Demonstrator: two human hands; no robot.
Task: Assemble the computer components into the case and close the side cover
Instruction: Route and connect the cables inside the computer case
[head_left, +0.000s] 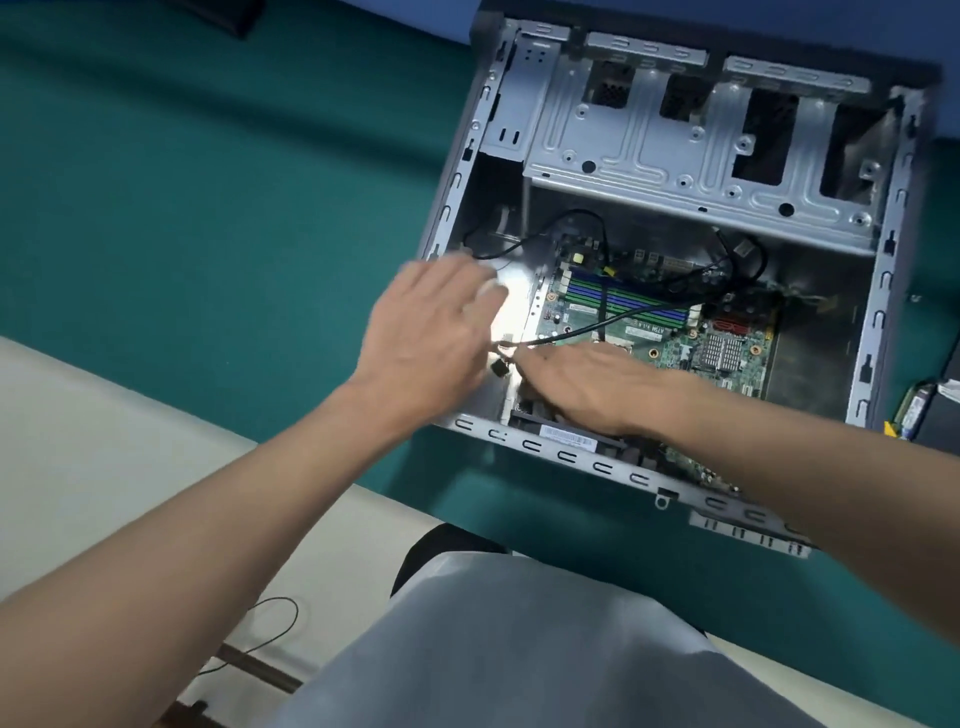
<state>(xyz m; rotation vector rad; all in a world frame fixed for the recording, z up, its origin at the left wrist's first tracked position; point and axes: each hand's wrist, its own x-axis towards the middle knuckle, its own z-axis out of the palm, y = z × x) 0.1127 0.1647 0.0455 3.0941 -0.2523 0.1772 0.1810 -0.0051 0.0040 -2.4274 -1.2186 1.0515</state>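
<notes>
The open case (878, 291) lies on its side on the green mat (208, 208), with the motherboard (665, 332) in its floor. Over the board's near edge the right hand (587, 384) pinches a black cable (571, 336). The left hand (426, 332), blurred, hovers just beside it, and I cannot tell its grip.

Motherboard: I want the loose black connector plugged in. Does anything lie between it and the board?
The right hand covers the near part of the motherboard beside the connector; black cables cross the memory slots farther in. Its socket cannot be told.

repair workbench: green mat (208, 182), open computer case (879, 312) (loose parts (911, 410) beside it)
</notes>
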